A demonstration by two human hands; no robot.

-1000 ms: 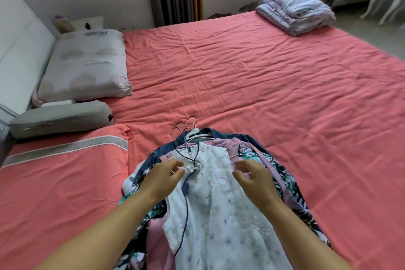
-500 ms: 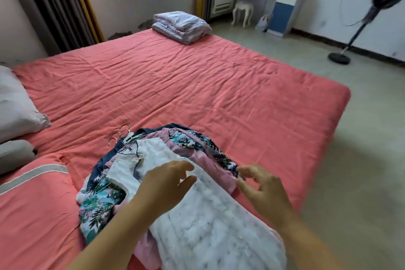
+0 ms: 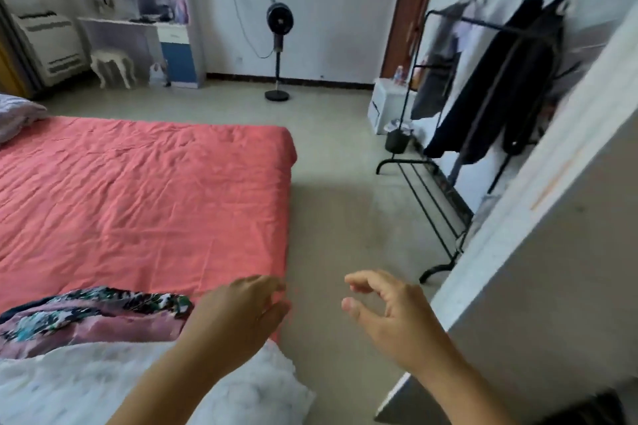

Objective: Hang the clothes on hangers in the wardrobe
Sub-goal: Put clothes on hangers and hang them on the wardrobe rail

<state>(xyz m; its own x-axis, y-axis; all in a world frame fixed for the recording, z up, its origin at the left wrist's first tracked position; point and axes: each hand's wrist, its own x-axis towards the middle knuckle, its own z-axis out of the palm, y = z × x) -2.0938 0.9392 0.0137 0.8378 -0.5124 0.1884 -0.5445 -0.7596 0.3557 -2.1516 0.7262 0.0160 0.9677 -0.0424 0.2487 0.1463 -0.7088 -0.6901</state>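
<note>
A pile of clothes lies at the near left corner of the coral bed [image 3: 138, 190]: a white lacy garment [image 3: 79, 379] on top, a pink and floral one [image 3: 86, 316] under it. The hangers are out of view. My left hand [image 3: 238, 317] hovers over the bed's corner just right of the pile, fingers apart, holding nothing. My right hand [image 3: 390, 314] is over the floor, fingers curled and apart, empty. A white wardrobe side panel [image 3: 538, 252] stands close on the right. Behind it a black clothes rack [image 3: 445, 162] carries dark garments [image 3: 497, 79].
A standing fan [image 3: 279, 45] is by the far wall. A white stool [image 3: 112, 62], shelving unit and heater sit at the far left. A small bin [image 3: 397, 138] and white box stand near the rack. Beige floor runs between bed and wardrobe.
The view has swung right, from the pillows and clothes pile to the floor, rack and wardrobe. Both hands have lifted off the white garment and now hover empty.
</note>
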